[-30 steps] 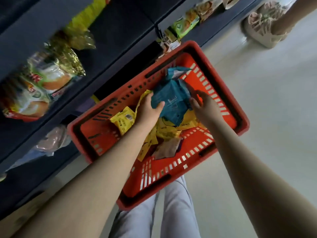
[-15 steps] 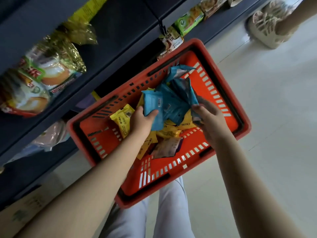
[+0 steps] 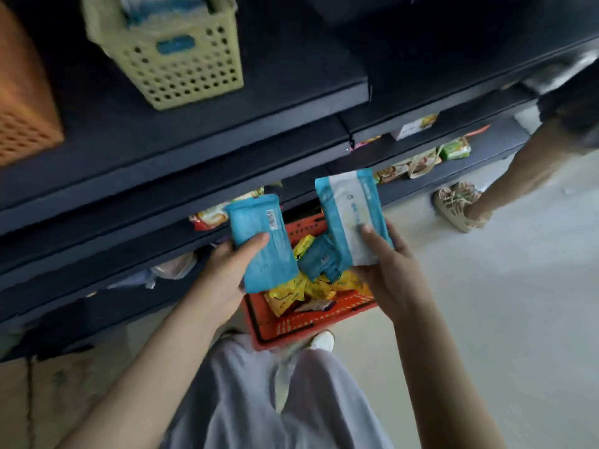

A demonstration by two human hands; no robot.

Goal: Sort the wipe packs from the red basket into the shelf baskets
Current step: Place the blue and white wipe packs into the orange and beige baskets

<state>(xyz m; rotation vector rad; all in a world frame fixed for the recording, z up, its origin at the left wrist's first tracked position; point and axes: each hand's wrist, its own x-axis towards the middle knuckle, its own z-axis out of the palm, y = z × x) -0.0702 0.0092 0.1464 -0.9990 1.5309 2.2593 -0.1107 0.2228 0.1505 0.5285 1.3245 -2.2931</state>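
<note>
My left hand [image 3: 231, 270] grips a blue wipe pack [image 3: 259, 238] with a barcode, held above the red basket [image 3: 291, 328] on the floor. My right hand [image 3: 385, 273] holds a blue-and-white wipe pack [image 3: 348, 215], with further blue packs [image 3: 319, 260] bunched under it. Several yellow packs [image 3: 291, 291] lie in the red basket. On the upper shelf stands a pale yellow perforated basket [image 3: 181, 63] with blue packs inside. An orange basket [image 3: 22, 105] sits at the far left of that shelf.
Dark shelves [image 3: 227, 124] run across the left and top, with snack packets [image 3: 421, 160] on the lower levels. Another person's arm [image 3: 534, 157] and sandalled foot [image 3: 457, 205] are at the right. My legs [image 3: 275, 400] stand just behind the red basket.
Both hands lifted blue wipe packs up out of the red basket. The view rose, so the upper shelf baskets came into sight and the red basket lies lower and farther away.
</note>
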